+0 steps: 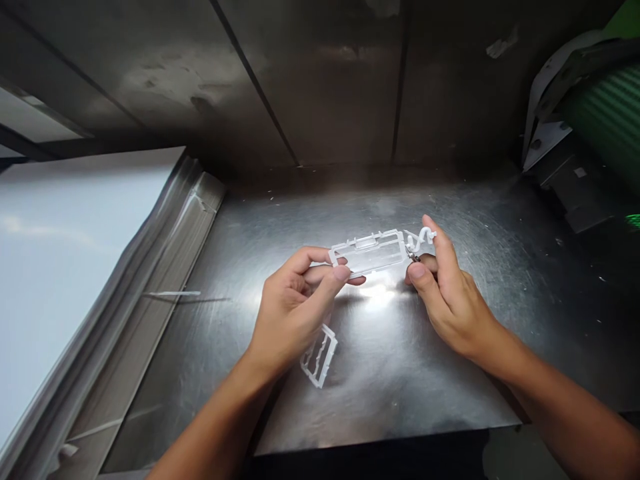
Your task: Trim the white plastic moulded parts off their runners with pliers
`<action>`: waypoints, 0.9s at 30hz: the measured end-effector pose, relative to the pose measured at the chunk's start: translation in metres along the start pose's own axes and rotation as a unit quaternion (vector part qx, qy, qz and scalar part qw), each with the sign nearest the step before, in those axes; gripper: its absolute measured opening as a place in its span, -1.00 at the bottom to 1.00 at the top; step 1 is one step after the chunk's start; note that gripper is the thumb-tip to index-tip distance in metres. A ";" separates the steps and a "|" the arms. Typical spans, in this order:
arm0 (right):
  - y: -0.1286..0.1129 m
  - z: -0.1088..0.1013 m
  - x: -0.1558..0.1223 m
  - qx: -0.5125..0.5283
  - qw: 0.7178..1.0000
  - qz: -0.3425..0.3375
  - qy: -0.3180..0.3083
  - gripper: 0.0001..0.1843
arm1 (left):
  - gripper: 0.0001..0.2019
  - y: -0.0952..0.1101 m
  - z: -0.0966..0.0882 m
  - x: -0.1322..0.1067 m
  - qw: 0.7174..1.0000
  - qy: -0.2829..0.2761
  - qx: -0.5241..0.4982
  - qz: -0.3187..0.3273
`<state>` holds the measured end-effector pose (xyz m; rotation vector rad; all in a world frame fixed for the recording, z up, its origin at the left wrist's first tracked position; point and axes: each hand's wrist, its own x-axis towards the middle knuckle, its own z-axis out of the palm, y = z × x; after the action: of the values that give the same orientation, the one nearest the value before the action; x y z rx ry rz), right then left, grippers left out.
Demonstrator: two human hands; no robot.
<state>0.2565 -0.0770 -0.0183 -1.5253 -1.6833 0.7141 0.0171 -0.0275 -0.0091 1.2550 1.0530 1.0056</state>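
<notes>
My left hand is closed on one end of a thin white plastic frame, with the thumb on top and fingers beneath. My right hand is closed around a small metal-tipped tool, mostly hidden in the palm. Its tip meets the frame's right end. A curled white plastic piece sticks out beside that end, near my raised right index finger; whether it is still joined to the frame I cannot tell. On the metal table below my left wrist lies another white plastic frame, partly covered by the hand.
A tall stack of white-topped sheets stands on the left of the metal table. A thin white strip sticks out from it. Dark machinery with a green ribbed part is at the right. A metal panel wall rises behind.
</notes>
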 end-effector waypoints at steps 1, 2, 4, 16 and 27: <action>0.000 0.000 0.000 -0.008 1.000 -0.002 0.001 -0.19 | -0.72 0.000 0.000 0.000 1.000 0.000 0.000 0.000; 0.000 0.000 0.001 -0.017 1.000 -0.006 0.004 -0.20 | -0.72 0.000 0.000 0.000 1.000 0.000 0.001 0.000; 0.001 0.001 0.001 -0.033 0.999 -0.015 0.010 -0.23 | -0.71 0.000 0.001 0.000 1.000 -0.001 0.000 -0.003; 0.005 0.003 0.000 -0.072 0.997 -0.010 0.007 -0.28 | -0.71 -0.002 0.003 0.002 1.000 -0.006 0.002 -0.017; 0.000 0.001 -0.004 0.066 0.996 -0.064 -0.019 -0.40 | -0.53 -0.005 -0.001 0.010 0.996 -0.020 -0.063 -0.062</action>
<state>0.2557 -0.0809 -0.0189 -1.3090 -1.7102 0.7752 0.0186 -0.0182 -0.0143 1.0904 1.0088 0.9334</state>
